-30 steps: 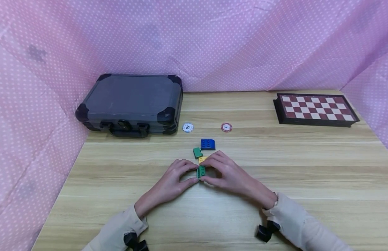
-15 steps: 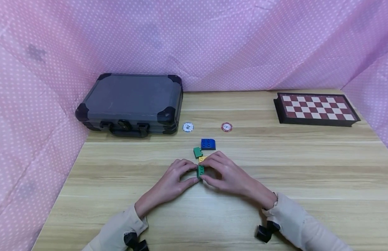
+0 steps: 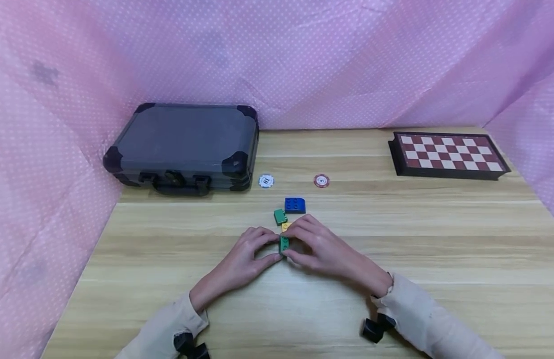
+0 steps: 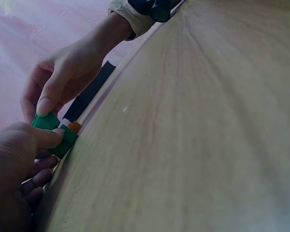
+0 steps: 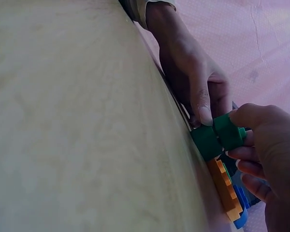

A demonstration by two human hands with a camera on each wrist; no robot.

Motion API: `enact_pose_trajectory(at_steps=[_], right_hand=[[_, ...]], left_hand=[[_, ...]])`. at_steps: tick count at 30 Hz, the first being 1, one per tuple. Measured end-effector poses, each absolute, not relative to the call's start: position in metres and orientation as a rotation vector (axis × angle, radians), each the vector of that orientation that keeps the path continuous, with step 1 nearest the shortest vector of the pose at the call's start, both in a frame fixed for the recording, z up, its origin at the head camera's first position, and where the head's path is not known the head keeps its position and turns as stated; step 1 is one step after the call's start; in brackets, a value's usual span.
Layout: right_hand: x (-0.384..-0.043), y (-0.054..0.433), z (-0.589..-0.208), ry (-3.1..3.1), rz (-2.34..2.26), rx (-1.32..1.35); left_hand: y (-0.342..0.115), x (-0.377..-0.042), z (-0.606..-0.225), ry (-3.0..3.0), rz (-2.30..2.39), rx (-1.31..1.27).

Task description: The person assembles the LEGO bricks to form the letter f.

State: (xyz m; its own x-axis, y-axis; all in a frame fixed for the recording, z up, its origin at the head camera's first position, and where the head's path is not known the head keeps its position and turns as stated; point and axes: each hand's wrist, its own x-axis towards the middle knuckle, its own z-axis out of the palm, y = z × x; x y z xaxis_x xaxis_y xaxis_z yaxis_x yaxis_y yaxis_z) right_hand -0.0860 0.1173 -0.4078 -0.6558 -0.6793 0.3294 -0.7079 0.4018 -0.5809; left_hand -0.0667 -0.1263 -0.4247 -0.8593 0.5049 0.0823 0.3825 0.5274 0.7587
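Note:
Two green toy building bricks meet between the hands, one over the other. My left hand (image 3: 247,257) pinches the lower green brick (image 5: 207,142), which sits at the tabletop. The upper green brick (image 5: 229,131) is pinched between thumb and fingers of my right hand (image 3: 319,247). A thin dark gap shows between the bricks in the right wrist view, and the upper one sits slightly askew. Just beyond them lies a yellow brick (image 3: 285,227), partly hidden by the right fingers. Behind that are another green brick (image 3: 280,217), on its side, and a blue brick (image 3: 295,205).
A white poker chip (image 3: 266,181) and a red poker chip (image 3: 321,181) lie farther back. A dark grey case (image 3: 183,144) stands at the back left, a checkered board box (image 3: 449,154) at the back right. A pink dotted cloth (image 3: 304,60) hangs behind the table.
The upper green brick has shifted slightly left over the lower one, covering more of it. Both hands keep their grip. The head view has drifted a little.

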Motion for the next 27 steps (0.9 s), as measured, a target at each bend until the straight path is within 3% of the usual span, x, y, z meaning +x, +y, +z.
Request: enact_pose_trajectory(at_steps=[27], right_hand=[[-0.0878,0.1127,-0.4034,-2.566,0.896,1.39]], left_hand=[[-0.1271,-0.0662,-0.4254,2.623,1.239,0.756]])
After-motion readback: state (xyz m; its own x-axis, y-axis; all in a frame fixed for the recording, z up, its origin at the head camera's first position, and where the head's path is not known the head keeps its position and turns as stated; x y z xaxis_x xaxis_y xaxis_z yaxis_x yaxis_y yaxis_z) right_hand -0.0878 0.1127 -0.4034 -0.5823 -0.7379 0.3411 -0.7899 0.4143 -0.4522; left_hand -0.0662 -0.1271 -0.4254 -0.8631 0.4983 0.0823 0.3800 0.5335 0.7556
